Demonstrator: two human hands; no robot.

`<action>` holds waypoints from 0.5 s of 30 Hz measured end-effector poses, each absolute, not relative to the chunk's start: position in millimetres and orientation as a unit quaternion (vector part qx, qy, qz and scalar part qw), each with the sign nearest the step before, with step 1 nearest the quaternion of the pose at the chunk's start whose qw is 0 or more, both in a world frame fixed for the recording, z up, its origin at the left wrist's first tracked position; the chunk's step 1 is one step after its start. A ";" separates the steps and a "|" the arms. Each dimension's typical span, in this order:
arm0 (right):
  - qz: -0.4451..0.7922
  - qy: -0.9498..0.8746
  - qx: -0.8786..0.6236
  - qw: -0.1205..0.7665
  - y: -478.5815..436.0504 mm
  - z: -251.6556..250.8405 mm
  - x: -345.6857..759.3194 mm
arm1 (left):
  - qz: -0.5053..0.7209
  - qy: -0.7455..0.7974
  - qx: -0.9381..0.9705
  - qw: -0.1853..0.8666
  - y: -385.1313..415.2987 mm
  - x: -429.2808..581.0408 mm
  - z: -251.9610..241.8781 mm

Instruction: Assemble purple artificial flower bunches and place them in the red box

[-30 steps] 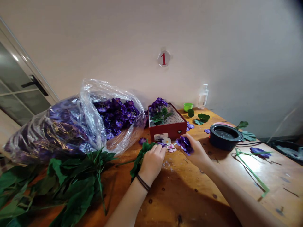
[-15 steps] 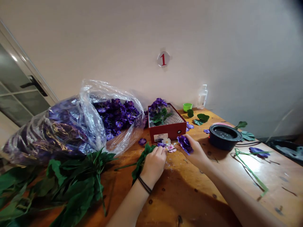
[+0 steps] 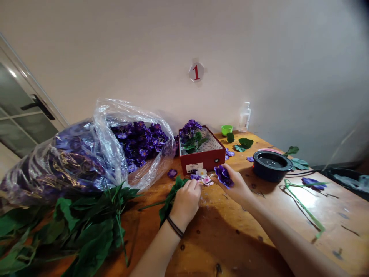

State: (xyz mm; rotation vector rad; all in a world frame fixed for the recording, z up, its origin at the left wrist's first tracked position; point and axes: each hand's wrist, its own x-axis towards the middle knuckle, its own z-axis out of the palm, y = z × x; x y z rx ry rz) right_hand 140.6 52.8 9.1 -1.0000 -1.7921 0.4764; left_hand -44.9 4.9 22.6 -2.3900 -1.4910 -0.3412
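Observation:
My left hand [image 3: 186,200] rests on the wooden table [image 3: 230,238] with its fingers curled down, fingertips beside a green leafy stem [image 3: 172,194] and small purple and white petals [image 3: 202,175]. What the fingers pinch is hidden. My right hand [image 3: 235,184] is closed around a purple fabric flower [image 3: 223,175], just in front of the red box [image 3: 204,158]. The red box holds a bunch of purple flowers with green leaves [image 3: 190,137].
A big clear plastic bag of purple flowers [image 3: 86,154] lies at the left, with a heap of green leaves [image 3: 72,227] in front. A black round pot [image 3: 272,165], loose leaves [image 3: 244,143], a green cup [image 3: 226,129] and a clear bottle [image 3: 244,117] stand at the right and back.
Both hands have stayed almost in place; my right hand has turned the purple flower slightly. The view has shifted a little.

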 end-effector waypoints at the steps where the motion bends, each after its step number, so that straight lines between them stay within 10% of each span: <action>1: 0.196 -0.740 -0.415 0.491 52.5 9.2 140.7 | -0.118 -0.520 -0.833 0.149 5.0 -44.8 22.6; 15: 0.270 -0.694 -0.411 0.526 50.4 15.7 138.7 | -0.201 -0.515 -0.825 0.120 10.0 -53.8 23.6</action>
